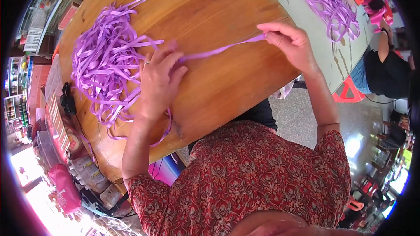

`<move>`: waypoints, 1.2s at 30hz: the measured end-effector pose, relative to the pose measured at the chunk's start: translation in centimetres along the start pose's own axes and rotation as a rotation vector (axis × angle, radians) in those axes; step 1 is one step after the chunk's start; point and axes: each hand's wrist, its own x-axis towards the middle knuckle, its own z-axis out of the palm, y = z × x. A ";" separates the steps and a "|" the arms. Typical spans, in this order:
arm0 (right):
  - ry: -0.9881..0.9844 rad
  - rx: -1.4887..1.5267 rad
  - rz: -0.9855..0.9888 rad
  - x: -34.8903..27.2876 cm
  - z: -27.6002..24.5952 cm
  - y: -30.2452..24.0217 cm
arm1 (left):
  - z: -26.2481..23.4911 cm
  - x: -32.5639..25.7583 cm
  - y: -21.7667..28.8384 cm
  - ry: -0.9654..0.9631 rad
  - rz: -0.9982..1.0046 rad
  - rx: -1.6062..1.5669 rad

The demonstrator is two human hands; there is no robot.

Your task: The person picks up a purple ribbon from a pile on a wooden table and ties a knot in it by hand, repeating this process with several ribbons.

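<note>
A purple ribbon [218, 50] runs across the wooden table, stretched between my two hands. Its right end is pinched between the thumb and fingers of my right hand [288, 43], raised near the table's right edge. My left hand [159, 76], with a ring on one finger, is closed around the ribbon's other part; motion blurs its fingertips. Just left of that hand lies a big tangled heap of purple ribbon [105, 57]. One loop from the heap trails under my left wrist towards the table's near edge.
The round-edged wooden table [210, 4] meets a pale table [350, 57] on the right, which bears another purple ribbon pile [330, 6]. A person in black [387, 74] sits beyond it near a red stool [349, 91]. A black cable [68, 98] and packed goods line the left edge.
</note>
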 end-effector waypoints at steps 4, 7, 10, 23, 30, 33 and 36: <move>-0.029 -0.092 -0.171 0.0 1.5 -1.3 | 0.8 1.4 2.7 0.220 0.188 0.182; -0.042 -0.082 -0.223 0.1 2.2 -2.9 | 2.2 3.4 5.1 0.182 0.147 -0.357; -0.039 -0.063 -0.281 -0.2 2.2 -4.3 | 3.5 5.1 6.6 0.150 0.123 -0.648; -0.026 0.006 -0.318 -0.5 0.3 -6.1 | 4.1 5.8 8.8 -0.098 -0.177 -1.379; 0.117 -0.102 -0.328 -0.9 -1.3 -6.4 | 3.5 5.4 8.3 -0.145 -0.335 -1.457; 0.227 -0.048 -0.336 -1.0 -2.0 -6.5 | 3.5 5.3 8.2 -0.140 -0.362 -1.482; 0.238 -0.311 -0.489 -1.2 -2.3 -7.0 | 3.6 5.3 8.2 -0.133 -0.346 -1.461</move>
